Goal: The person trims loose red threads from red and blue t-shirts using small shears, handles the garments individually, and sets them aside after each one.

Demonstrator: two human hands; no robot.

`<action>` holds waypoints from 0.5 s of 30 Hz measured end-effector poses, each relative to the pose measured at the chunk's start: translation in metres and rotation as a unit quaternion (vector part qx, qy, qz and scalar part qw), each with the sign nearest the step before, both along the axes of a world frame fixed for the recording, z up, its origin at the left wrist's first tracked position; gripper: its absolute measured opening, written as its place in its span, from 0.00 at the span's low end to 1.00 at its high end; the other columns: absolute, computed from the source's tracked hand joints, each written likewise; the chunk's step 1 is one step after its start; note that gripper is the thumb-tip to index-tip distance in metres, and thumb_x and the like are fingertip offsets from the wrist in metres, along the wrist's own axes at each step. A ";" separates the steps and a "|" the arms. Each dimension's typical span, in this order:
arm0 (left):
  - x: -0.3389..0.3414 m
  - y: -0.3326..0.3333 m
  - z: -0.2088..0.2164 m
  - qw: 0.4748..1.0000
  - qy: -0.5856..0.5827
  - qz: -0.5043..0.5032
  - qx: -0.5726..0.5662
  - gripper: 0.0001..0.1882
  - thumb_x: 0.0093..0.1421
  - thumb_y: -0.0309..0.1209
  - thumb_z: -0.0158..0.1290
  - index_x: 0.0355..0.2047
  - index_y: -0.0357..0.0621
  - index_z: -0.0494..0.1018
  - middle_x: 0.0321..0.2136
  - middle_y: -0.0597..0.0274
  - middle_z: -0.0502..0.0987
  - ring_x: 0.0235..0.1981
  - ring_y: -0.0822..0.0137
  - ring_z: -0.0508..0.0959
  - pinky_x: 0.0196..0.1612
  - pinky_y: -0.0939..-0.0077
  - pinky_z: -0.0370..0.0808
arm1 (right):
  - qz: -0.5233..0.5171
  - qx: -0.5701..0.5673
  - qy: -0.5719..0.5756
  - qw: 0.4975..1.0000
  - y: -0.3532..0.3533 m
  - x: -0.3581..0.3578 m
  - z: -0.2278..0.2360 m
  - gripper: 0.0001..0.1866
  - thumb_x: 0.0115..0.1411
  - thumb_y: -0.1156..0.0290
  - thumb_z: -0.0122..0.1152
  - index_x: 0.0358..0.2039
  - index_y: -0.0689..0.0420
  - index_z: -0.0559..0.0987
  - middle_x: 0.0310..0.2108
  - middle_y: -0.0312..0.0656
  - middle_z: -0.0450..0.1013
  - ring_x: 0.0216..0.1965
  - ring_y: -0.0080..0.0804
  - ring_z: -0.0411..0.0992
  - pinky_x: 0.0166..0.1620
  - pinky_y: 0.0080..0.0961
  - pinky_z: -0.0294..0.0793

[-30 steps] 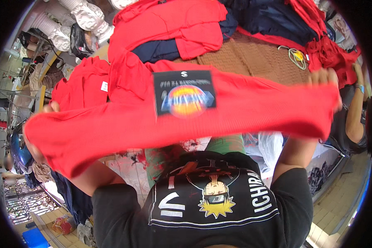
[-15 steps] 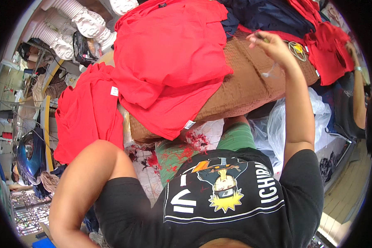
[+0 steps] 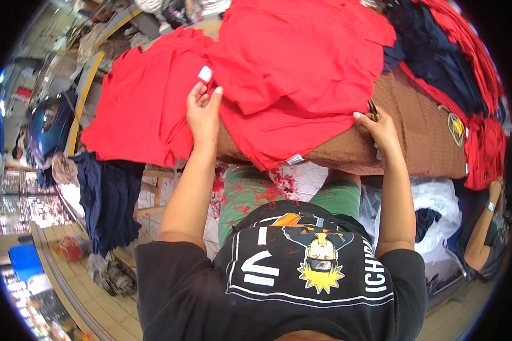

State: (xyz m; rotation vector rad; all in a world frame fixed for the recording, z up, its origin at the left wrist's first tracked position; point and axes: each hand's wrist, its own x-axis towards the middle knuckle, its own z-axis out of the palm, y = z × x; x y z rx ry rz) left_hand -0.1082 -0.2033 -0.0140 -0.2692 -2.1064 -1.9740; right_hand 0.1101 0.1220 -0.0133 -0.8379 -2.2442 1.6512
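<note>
My left hand [image 3: 203,116] is raised at the near edge of the red garments, thumb apart from the half-curled fingers, just below a white label [image 3: 205,74]. That label is on the left red garment [image 3: 148,96]. A larger red garment [image 3: 301,62] lies spread over the brown patterned cushioned surface [image 3: 424,125] in front of me. At its right corner, my right hand [image 3: 381,129] is closed round small dark thread snips [image 3: 373,108], mostly hidden by the fingers. Its thumb reaches the red cloth's edge. Another white label [image 3: 294,159] shows on the front hem.
Navy cloth [image 3: 438,62] and more red cloth are heaped at the far right, beside a yellow-and-white cord loop [image 3: 455,128]. A co-worker's arm [image 3: 486,227] shows at the right. Clear plastic [image 3: 438,199] lies below the surface. Red thread scraps [image 3: 259,196] cover my green shorts.
My left hand has come up from below the view to the red garments. My right hand has moved down to the cloth's right corner, still with the snips. The view has shifted left.
</note>
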 end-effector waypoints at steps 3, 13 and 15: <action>-0.003 0.008 -0.006 0.970 -0.088 -0.166 -0.154 0.23 0.54 0.42 0.63 0.38 0.33 0.75 0.33 0.57 0.80 0.33 0.69 0.77 0.39 0.74 0.74 | -0.038 0.050 0.068 0.996 -0.012 -0.007 0.000 0.15 0.52 0.64 0.70 0.32 0.60 0.77 0.22 0.28 0.70 0.23 0.15 0.65 0.27 0.16 0.64; -0.039 -0.037 0.285 0.958 0.206 -0.185 0.071 0.11 0.61 0.43 0.54 0.33 0.51 0.76 0.28 0.72 0.78 0.25 0.78 0.72 0.28 0.81 0.66 | -0.193 -0.003 0.346 0.918 0.014 0.015 0.236 0.11 0.60 0.58 0.61 0.29 0.49 0.72 0.15 0.21 0.58 0.12 0.12 0.54 0.15 0.13 0.51; -0.039 -0.048 0.298 0.942 0.205 -0.261 0.047 0.10 0.61 0.41 0.54 0.37 0.51 0.75 0.27 0.74 0.76 0.24 0.77 0.70 0.28 0.82 0.65 | -0.209 0.029 0.371 0.904 -0.006 0.009 0.260 0.10 0.62 0.58 0.59 0.32 0.51 0.74 0.16 0.21 0.60 0.13 0.11 0.55 0.16 0.12 0.52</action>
